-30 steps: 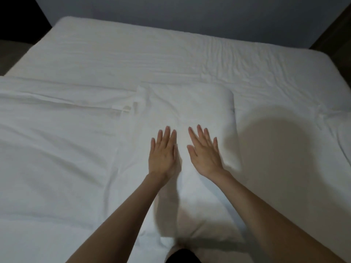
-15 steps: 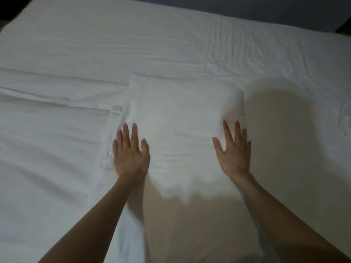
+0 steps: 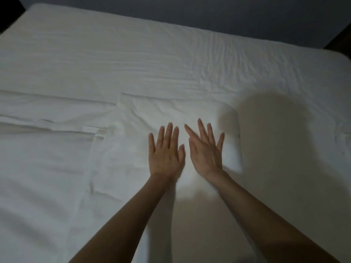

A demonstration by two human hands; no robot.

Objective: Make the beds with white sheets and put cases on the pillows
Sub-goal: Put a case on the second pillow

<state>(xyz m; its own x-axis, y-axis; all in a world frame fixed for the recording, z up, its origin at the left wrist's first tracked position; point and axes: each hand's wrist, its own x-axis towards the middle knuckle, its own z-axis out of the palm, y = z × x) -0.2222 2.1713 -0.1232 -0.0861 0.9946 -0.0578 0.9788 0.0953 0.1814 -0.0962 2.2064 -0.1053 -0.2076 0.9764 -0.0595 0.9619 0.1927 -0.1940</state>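
Observation:
A white cased pillow [image 3: 171, 111] lies in the middle of a bed covered by a white sheet [image 3: 133, 63]. My left hand [image 3: 165, 152] and my right hand [image 3: 206, 150] rest flat on the pillow's middle, palms down, side by side with fingers spread. Neither hand holds anything. The near part of the pillow is in my shadow and partly hidden by my forearms.
A folded white duvet or top sheet [image 3: 38, 158] covers the left half of the bed, its edge meeting the pillow's left side. A grey wall [image 3: 209, 10] runs behind the bed. Dark floor shows at the far left and far right corners.
Both hands slid from the pillow's left and right edges back together at its middle. The head camera tilted up slightly, showing more of the wall.

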